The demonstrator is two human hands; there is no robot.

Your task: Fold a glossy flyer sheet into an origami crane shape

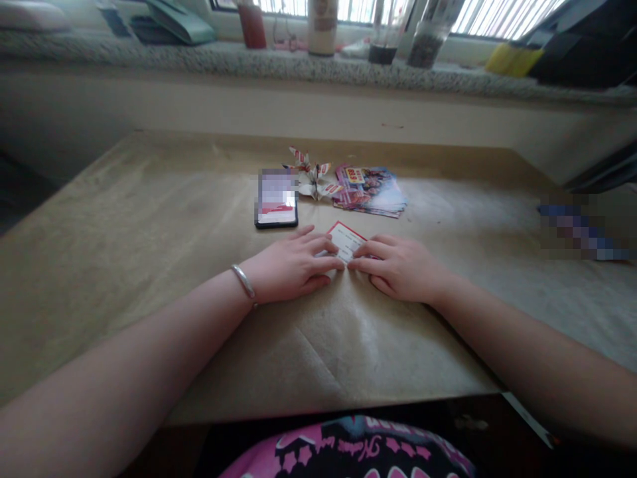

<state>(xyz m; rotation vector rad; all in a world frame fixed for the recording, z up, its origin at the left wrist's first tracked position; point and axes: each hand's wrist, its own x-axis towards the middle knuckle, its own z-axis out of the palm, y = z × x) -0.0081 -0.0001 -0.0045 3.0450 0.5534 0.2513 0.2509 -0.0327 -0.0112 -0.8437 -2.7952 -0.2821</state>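
A small white folded paper (344,240) with a red edge and printed lines lies on the table, one corner pointing away from me. My left hand (304,261), with a silver bangle on the wrist, holds the paper's left side with its fingertips. From the other side, my right hand (398,265) holds the right part under its bent fingers. Both index fingertips nearly meet at the near corner. Fingers cover the side corners. Just beyond stand a phone (277,199) with a lit screen and a folded paper flower (314,180). A stack of printed leaflets (373,191) lies to its right.
A tan cover lies over the table (149,265). Behind it runs a speckled stone windowsill (199,65) with a red container (252,25), jars and a dark bag (587,46). A blurred blue item (582,229) sits at the right edge.
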